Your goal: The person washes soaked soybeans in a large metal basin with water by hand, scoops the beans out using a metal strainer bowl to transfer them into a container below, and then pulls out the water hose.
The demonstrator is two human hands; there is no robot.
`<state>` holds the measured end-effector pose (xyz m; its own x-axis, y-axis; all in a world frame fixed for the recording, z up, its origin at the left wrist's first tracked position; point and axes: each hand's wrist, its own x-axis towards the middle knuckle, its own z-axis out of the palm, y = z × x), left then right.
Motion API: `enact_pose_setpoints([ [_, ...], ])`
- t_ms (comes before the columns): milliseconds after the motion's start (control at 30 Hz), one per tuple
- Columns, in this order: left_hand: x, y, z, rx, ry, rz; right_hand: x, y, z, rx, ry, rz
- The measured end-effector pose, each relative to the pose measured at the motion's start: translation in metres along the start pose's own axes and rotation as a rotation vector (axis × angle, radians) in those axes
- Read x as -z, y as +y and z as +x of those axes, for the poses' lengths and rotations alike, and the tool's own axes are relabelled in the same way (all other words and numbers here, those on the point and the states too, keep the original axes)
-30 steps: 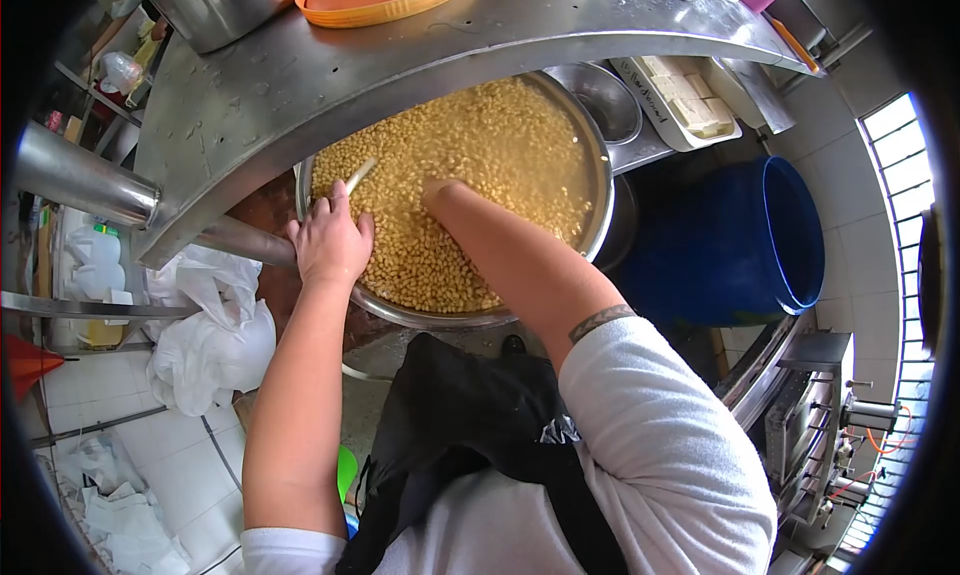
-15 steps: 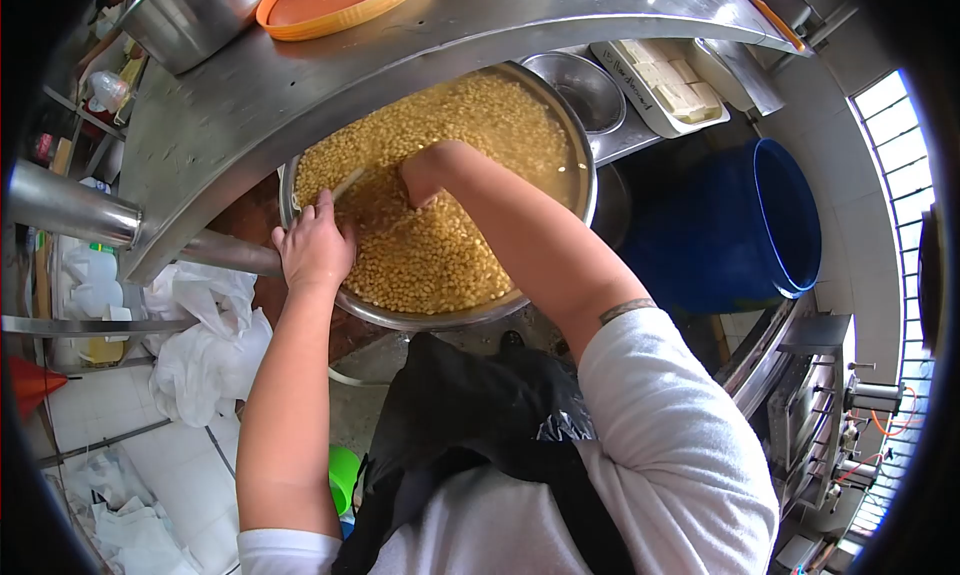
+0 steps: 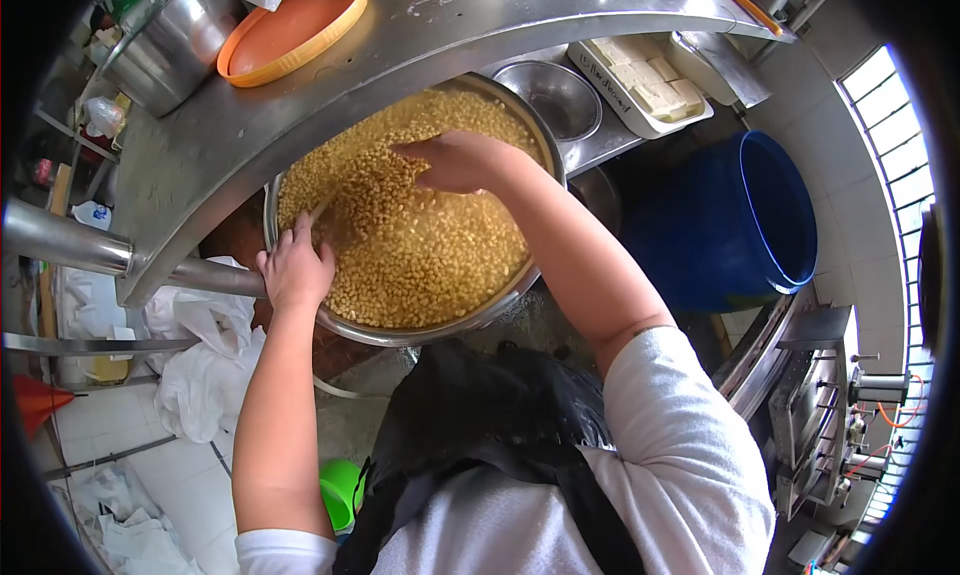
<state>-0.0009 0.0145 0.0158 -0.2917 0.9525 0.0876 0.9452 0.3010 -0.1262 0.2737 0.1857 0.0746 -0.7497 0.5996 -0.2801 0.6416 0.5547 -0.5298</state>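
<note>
A large round metal basin [image 3: 552, 155] holds many yellowish beans [image 3: 420, 265] in cloudy water. At the basin's left side is my left hand [image 3: 297, 267], its fingertips at a pale hose or stick [image 3: 322, 207] that enters the water; whether the fingers grip it is unclear. My right hand [image 3: 450, 162] is above the water near the basin's middle, palm down, fingers stretched to the left, with beans heaped just under and beside them.
A steel table [image 3: 430, 35] with an orange tray [image 3: 290, 33] and a metal pot [image 3: 170, 50] overhangs the basin. To the right are a metal bowl [image 3: 560, 100], a white tub of pale blocks [image 3: 640, 80] and a blue barrel [image 3: 720, 225]. White plastic bags [image 3: 210, 365] lie left.
My right hand has come up out of the water, where it was sunk among the beans, and its fingers now show. The whole view has shifted, with the basin lower left.
</note>
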Motion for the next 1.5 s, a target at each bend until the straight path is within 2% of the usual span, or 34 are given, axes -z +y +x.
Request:
enact_pose_setpoints([
  [67, 0.0, 0.002, 0.0, 0.012, 0.019, -0.006, -0.008, 0.022, -0.003, -0.007, 0.255, 0.086],
  [100, 0.0, 0.003, 0.0, 0.016, 0.02, -0.007, -0.01, 0.033, -0.002, 0.064, 0.426, 0.18],
  [133, 0.001, 0.004, 0.0, 0.017, 0.017, 0.0, -0.007, 0.048, -0.002, -0.021, 0.472, 0.238],
  [200, 0.0, 0.003, 0.0, 0.026, 0.013, 0.008, -0.01, 0.098, 0.01, 0.037, 0.607, 0.306],
  [267, -0.004, 0.001, 0.001, 0.015, 0.044, 0.024, -0.004, 0.133, 0.01, -0.036, 0.774, 0.403],
  [333, -0.003, 0.001, 0.001, 0.017, 0.041, 0.029, 0.003, 0.157, 0.001, -0.243, 1.046, 0.314],
  [400, -0.004, -0.001, 0.001, 0.025, 0.036, 0.035, 0.0, 0.205, -0.002, -0.441, 1.205, 0.059],
  [467, -0.006, -0.002, 0.002, 0.01, 0.05, 0.038, -0.015, 0.23, -0.008, -0.813, 1.228, 0.001],
  [600, -0.007, -0.003, 0.003, 0.026, 0.045, 0.022, -0.042, 0.314, 0.004, -1.296, 1.112, 0.409],
  [667, -0.009, -0.005, 0.004, 0.024, 0.046, 0.032, -0.055, 0.342, -0.009, -1.039, 0.885, 1.247],
  [700, -0.009, -0.005, 0.004, 0.035, 0.045, 0.034, -0.067, 0.327, -0.002, -0.944, 1.05, 1.445],
  [733, -0.008, -0.004, 0.004, 0.041, 0.036, 0.019, -0.071, 0.328, 0.004, -0.938, 1.04, 1.444],
  [800, -0.009, -0.006, 0.004, 0.054, 0.03, 0.008, -0.088, 0.342, 0.019, -0.813, 1.045, 1.71],
  [833, -0.011, -0.007, 0.004, 0.047, 0.041, 0.016, -0.092, 0.338, 0.013, -0.589, 0.993, 1.761],
  [933, -0.012, -0.008, 0.005, 0.043, 0.048, 0.026, -0.093, 0.346, 0.019, -0.638, 0.973, 1.684],
  [1000, -0.013, -0.008, 0.006, 0.049, 0.042, 0.015, -0.079, 0.322, 0.013, -0.723, 1.039, 1.617],
  [1067, -0.017, -0.01, 0.006, 0.031, 0.062, 0.02, -0.072, 0.294, 0.002, -0.591, 1.378, 1.346],
  [1133, -0.02, -0.01, 0.005, 0.026, 0.088, 0.023, -0.063, 0.291, -0.011, -0.577, 1.407, 1.312],
  [1200, -0.017, -0.011, 0.005, 0.03, 0.082, 0.015, -0.055, 0.289, -0.024, -0.395, 1.468, 1.271],
  [1233, -0.016, -0.011, 0.005, 0.037, 0.066, -0.003, -0.051, 0.286, -0.034, -0.308, 1.447, 1.301],
  [1267, -0.015, -0.011, 0.005, 0.041, 0.07, -0.004, -0.044, 0.274, -0.042, -0.318, 1.47, 1.379],
  [1333, -0.013, -0.01, 0.004, 0.029, 0.068, -0.041, -0.04, 0.298, -0.052, -0.372, 1.342, 1.497],
  [1367, -0.013, -0.011, 0.003, 0.028, 0.061, -0.045, -0.036, 0.289, -0.06, -0.314, 1.307, 1.571],
  [1500, -0.013, -0.013, 0.001, 0.016, 0.075, -0.067, -0.011, 0.226, -0.08, -0.32, 1.214, 1.641],
])
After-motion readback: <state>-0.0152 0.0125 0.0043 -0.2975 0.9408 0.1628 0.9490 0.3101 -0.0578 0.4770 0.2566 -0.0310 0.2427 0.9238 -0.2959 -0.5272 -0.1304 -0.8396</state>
